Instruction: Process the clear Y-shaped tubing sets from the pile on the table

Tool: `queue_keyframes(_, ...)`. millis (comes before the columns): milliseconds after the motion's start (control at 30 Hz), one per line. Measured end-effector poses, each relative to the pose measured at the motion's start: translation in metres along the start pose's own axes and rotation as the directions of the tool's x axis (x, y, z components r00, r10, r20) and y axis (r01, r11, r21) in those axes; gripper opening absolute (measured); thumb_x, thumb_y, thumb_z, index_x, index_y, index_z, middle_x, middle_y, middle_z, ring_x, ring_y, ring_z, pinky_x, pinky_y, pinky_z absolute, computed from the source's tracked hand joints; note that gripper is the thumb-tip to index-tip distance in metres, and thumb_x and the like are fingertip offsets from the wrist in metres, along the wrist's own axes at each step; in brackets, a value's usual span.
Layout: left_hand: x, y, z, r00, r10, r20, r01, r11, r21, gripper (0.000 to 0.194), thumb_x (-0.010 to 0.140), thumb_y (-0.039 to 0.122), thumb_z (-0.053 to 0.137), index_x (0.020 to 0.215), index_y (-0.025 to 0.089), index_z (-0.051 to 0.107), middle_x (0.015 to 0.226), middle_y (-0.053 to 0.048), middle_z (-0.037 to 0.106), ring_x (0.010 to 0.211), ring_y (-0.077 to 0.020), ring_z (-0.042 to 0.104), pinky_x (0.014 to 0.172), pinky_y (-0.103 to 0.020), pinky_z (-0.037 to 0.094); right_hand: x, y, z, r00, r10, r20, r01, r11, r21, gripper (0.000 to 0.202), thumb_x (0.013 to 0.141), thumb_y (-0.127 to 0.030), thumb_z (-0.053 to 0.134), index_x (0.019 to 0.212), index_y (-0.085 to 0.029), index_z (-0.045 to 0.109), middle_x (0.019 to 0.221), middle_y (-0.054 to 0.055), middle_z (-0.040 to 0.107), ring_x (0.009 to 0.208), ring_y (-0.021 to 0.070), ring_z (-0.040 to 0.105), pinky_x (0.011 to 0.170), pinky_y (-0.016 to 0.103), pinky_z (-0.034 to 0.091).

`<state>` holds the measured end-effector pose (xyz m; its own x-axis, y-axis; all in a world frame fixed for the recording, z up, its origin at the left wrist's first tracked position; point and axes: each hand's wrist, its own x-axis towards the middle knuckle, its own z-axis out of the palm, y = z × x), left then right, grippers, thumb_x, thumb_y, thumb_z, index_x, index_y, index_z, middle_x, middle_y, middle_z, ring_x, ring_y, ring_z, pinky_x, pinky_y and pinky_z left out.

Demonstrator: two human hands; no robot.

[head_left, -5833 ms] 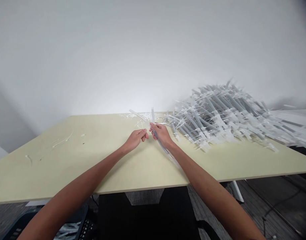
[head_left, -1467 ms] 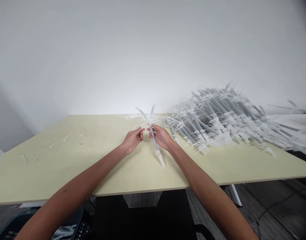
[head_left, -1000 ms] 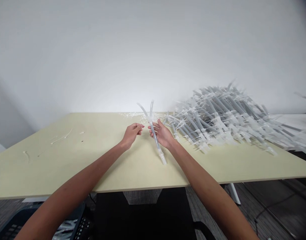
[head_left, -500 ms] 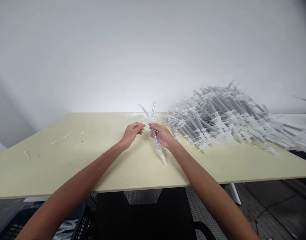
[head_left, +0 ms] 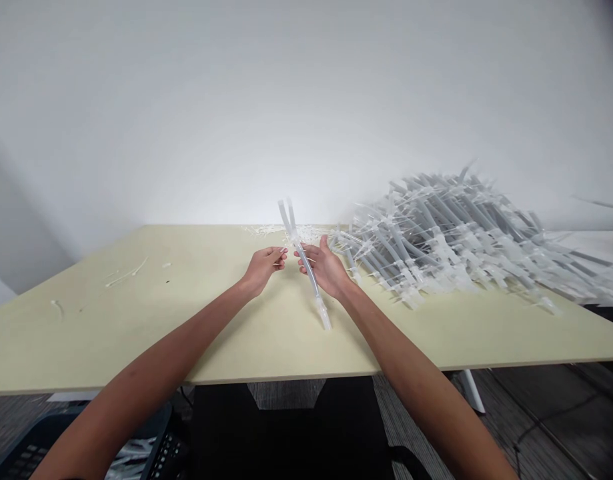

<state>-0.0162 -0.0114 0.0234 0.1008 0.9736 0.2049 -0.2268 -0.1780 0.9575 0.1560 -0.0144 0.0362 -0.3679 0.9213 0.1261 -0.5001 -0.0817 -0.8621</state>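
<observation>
A clear, forked tube assembly is tilted over the middle of the table, its two upper branches pointing toward the wall and a wider clear end toward me. My right hand supports it at the middle on its fingers, with the thumb lifted off. Just left of the tube, my left hand is closed in a pinch near the joint; what lies between its fingertips is too small to make out. Behind the hands lies a scatter of thin white ties.
A large heap of similar tube assemblies covers the table's right side. A few loose ties lie at the left of the pale table. Below the front edge, a dark basket holds more clear pieces. A white wall stands behind.
The tube's upper branches have swung left and now lie closer together. My right thumb has lifted away from the tube. My left hand has barely moved.
</observation>
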Motion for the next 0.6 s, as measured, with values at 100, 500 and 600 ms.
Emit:
queue_keyframes(100,0.0009,-0.0037,-0.0022,0.998,-0.026,0.051,0.031,0.994,-0.104,0.029,0.071,0.037,0.068,0.085,0.012,0.065,0.078,-0.003,0.053,0.064,-0.0084,0.048,0.068,-0.028,0.041,-0.0012,-0.0019,0.0017,0.999,0.028,0.036,-0.029,0.999,0.015,0.047,0.082,-0.059,0.044,0.089,-0.016,0.061,0.093,0.011,0.064,0.069,0.0159,0.055,0.060,0.028,0.045)
queue_keyframes(500,-0.0045,0.0015,0.0028,0.985,-0.019,0.170,0.053,0.979,-0.198,0.026,0.073,0.030,0.068,0.091,0.011,0.068,0.086,-0.006,0.056,0.072,-0.0097,0.049,0.073,-0.027,0.041,-0.0018,-0.0015,0.0018,0.999,-0.005,-0.037,0.004,0.999,-0.036,0.022,0.070,-0.033,0.069,0.081,-0.015,0.063,0.082,0.006,0.062,0.059,0.0088,0.050,0.052,0.023,0.040)
queue_keyframes(600,-0.0056,0.0025,0.0035,0.984,-0.010,0.181,0.045,0.981,-0.188,0.026,0.073,0.030,0.068,0.092,0.011,0.067,0.090,-0.007,0.056,0.072,-0.0099,0.049,0.074,-0.028,0.041,-0.0012,0.0004,0.0019,0.996,-0.040,-0.077,0.033,0.995,-0.098,0.023,0.069,-0.032,0.070,0.080,-0.012,0.065,0.081,0.007,0.062,0.058,0.0086,0.050,0.051,0.023,0.039)
